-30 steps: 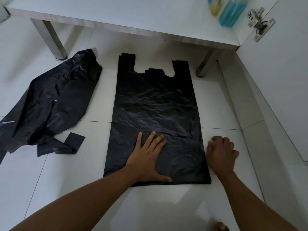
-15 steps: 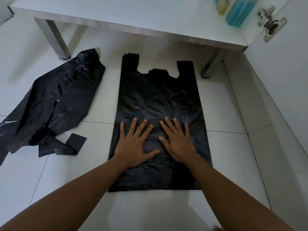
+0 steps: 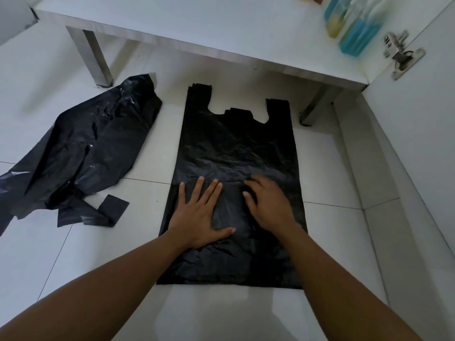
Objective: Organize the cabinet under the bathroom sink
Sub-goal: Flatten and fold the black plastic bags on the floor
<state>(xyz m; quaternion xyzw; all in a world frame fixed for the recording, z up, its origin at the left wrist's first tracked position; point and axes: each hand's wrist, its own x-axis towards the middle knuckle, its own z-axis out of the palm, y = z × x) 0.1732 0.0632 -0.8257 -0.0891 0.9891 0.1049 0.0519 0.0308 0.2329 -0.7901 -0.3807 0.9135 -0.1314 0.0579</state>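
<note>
1. Two hands, the left hand (image 3: 197, 215) and the right hand (image 3: 270, 207), rest on one flat black plastic carrier bag (image 3: 236, 148). It lies spread on the white tiled floor (image 3: 327, 173) just in front of the white cabinet base panel (image 3: 197, 28), with its handles toward the cabinet.
2. Left hand: open, palm down, fingers spread, pressing the bag's lower middle.
3. Right hand: beside it on the same bag, fingers bent; whether they pinch the plastic cannot be told.
4. Step in hand, as judged: smoothing the bag flat ahead of folding it for storage.
5. Next move calls for one hand to pin the thin film while the other lifts an edge and folds it over, pressing air out so nothing slides or puffs.
6. One crumpled black plastic bag (image 3: 93, 153) lies apart to the left. Clear bottles of blue and yellow liquid (image 3: 357, 28) stand on the panel near the metal door hinge (image 3: 400, 55).
</note>
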